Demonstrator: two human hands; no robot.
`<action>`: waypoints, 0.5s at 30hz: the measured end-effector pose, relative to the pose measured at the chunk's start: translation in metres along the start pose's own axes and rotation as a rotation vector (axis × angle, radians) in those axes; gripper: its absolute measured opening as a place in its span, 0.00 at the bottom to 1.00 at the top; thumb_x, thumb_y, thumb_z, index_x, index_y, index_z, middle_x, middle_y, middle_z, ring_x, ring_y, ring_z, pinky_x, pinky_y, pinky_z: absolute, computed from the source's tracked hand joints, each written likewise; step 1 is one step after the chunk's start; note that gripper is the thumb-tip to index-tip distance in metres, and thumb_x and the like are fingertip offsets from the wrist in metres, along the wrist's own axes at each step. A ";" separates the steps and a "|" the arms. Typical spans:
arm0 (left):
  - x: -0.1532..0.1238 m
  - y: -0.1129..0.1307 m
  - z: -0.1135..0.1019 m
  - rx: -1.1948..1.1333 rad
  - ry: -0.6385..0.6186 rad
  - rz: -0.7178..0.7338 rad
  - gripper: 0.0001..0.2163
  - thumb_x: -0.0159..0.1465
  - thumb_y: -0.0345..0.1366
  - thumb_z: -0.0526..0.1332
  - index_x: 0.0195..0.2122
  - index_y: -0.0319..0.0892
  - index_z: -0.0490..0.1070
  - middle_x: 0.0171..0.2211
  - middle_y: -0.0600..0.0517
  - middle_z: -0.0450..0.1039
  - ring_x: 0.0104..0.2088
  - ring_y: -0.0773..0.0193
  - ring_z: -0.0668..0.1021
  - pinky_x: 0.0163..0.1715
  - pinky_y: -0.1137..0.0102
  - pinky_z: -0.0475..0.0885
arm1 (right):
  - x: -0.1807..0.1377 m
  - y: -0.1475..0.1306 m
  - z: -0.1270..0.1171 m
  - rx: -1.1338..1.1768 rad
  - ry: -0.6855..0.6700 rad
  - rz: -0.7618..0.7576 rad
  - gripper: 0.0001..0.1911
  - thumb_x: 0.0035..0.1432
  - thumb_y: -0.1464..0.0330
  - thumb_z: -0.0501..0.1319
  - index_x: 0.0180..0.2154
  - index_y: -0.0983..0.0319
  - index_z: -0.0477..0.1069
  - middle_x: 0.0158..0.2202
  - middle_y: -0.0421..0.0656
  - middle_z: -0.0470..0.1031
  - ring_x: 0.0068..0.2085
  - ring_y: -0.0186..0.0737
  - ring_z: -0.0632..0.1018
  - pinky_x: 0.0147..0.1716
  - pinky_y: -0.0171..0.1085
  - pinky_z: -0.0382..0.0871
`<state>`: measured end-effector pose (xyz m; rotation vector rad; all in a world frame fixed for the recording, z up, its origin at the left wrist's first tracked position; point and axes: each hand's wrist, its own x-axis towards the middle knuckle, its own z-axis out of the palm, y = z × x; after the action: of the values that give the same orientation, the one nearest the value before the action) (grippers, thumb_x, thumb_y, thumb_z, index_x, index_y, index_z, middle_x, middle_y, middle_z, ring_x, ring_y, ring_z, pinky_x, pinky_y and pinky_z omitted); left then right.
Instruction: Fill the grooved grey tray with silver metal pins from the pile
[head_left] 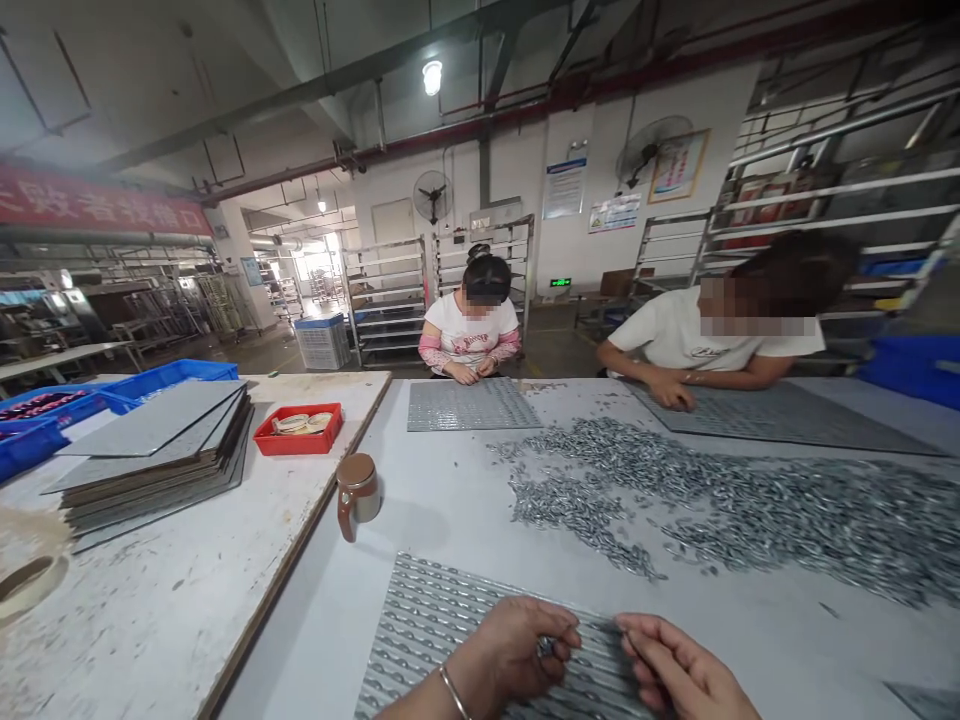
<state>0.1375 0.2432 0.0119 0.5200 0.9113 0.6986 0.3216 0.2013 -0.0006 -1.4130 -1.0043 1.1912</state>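
Note:
My left hand (517, 655) is curled over a ribbed metal tray (427, 630) at the table's near edge, fingers closed on small metal parts (546, 647). My right hand (682, 675) sits just to its right, fingers pinched together; what it holds, if anything, is too small to name. A bangle circles my left wrist. A wide heap of small grey metal parts (720, 500) spreads across the table beyond the tray.
A brown lidded mug (358, 492) stands left of the tray. A stack of grey boards (161, 455), a red tray (298, 428) and blue bins (52, 410) lie on the left table. Two people work across the table over their own trays (471, 404).

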 end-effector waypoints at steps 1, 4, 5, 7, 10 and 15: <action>-0.004 0.003 0.001 -0.024 -0.003 0.009 0.12 0.43 0.27 0.73 0.30 0.33 0.76 0.23 0.50 0.72 0.19 0.73 0.68 0.18 0.78 0.51 | -0.001 0.002 -0.003 -0.014 -0.004 0.000 0.22 0.44 0.50 0.67 0.33 0.60 0.76 0.24 0.42 0.74 0.25 0.40 0.75 0.23 0.35 0.71; -0.011 0.009 0.002 -0.087 -0.002 0.076 0.11 0.45 0.25 0.72 0.28 0.35 0.73 0.25 0.51 0.72 0.20 0.75 0.67 0.18 0.79 0.51 | -0.008 0.006 -0.011 -0.051 -0.006 0.004 0.24 0.44 0.50 0.68 0.36 0.62 0.76 0.27 0.43 0.75 0.28 0.41 0.77 0.26 0.36 0.71; -0.012 0.010 0.000 -0.097 -0.004 0.095 0.10 0.46 0.25 0.73 0.27 0.34 0.73 0.25 0.51 0.72 0.20 0.75 0.67 0.18 0.79 0.52 | -0.010 0.007 -0.013 -0.059 0.001 0.003 0.25 0.43 0.50 0.68 0.36 0.62 0.76 0.28 0.44 0.76 0.29 0.41 0.77 0.27 0.37 0.72; -0.012 0.012 -0.004 -0.113 -0.006 0.106 0.10 0.49 0.27 0.73 0.27 0.34 0.72 0.26 0.52 0.71 0.21 0.76 0.67 0.18 0.79 0.53 | -0.011 0.009 -0.017 -0.098 0.004 -0.005 0.23 0.44 0.50 0.66 0.34 0.62 0.74 0.26 0.43 0.75 0.28 0.40 0.76 0.28 0.37 0.71; -0.007 0.015 -0.012 -0.133 -0.018 0.077 0.09 0.54 0.29 0.72 0.29 0.36 0.71 0.25 0.54 0.70 0.20 0.77 0.65 0.16 0.80 0.51 | -0.006 0.014 -0.022 -0.261 -0.018 -0.048 0.19 0.50 0.52 0.60 0.30 0.61 0.71 0.20 0.38 0.70 0.22 0.36 0.71 0.24 0.34 0.66; -0.005 0.018 -0.018 -0.138 -0.011 0.029 0.07 0.58 0.27 0.68 0.31 0.36 0.70 0.24 0.55 0.69 0.19 0.76 0.66 0.15 0.81 0.54 | 0.006 0.018 -0.018 -0.533 -0.010 -0.129 0.08 0.53 0.67 0.55 0.30 0.61 0.72 0.21 0.38 0.74 0.24 0.37 0.73 0.28 0.34 0.66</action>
<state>0.1146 0.2539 0.0172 0.4145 0.8403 0.7783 0.3399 0.2010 -0.0192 -1.7151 -1.4686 0.8677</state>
